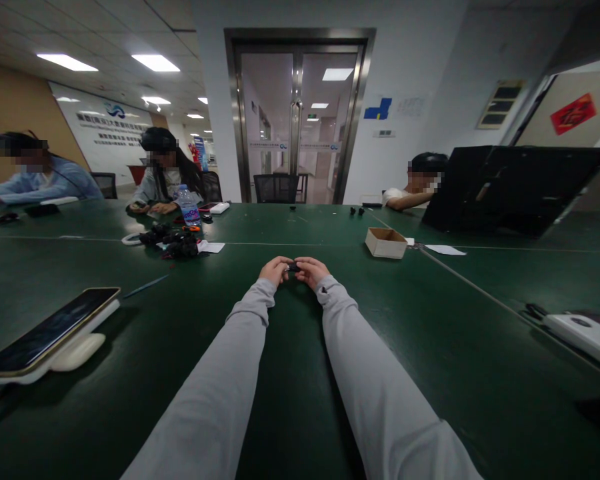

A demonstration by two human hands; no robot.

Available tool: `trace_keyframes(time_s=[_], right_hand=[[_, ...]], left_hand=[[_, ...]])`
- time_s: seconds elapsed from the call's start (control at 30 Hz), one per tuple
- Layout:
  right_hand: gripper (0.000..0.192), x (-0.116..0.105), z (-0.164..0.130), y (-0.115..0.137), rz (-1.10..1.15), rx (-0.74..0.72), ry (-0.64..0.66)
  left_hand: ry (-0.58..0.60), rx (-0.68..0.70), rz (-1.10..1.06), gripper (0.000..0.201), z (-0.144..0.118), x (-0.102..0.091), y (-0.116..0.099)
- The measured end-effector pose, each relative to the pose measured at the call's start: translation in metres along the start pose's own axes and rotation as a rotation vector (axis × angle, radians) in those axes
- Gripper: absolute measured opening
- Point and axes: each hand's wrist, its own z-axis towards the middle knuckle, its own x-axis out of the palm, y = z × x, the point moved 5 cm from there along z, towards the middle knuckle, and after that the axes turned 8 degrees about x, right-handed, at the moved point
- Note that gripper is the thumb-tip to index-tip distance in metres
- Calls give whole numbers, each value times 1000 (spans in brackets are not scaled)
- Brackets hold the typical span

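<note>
Green table (pixel 300 400) bears both hands (pixel 294 270), seemingly pinching one small black part (pixel 293 267) together.

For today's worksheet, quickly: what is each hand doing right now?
Left hand: closed on the small black object.
Right hand: closed on the same small black object, over the green table.

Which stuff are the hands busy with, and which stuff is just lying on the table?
In use:
- small black part, pinched between left hand and right hand

Lying about:
- cardboard box
- phone on white stand
- water bottle
- pile of black parts
- white device
</note>
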Motion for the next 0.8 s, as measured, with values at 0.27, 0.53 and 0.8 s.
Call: trace_keyframes(time_s=[0.27,0.53,0.8], right_hand=[[11,0,0,0,4,7,9],[21,2,3,-4,-32,17,73],[30,23,-9,-11,-494,-176,61]], left_hand=[[-16,-12,-29,29,0,0,-1],[-103,-6,-97,22,-1,-7,-3],[-33,-36,-53,20,-20,-8,3]])
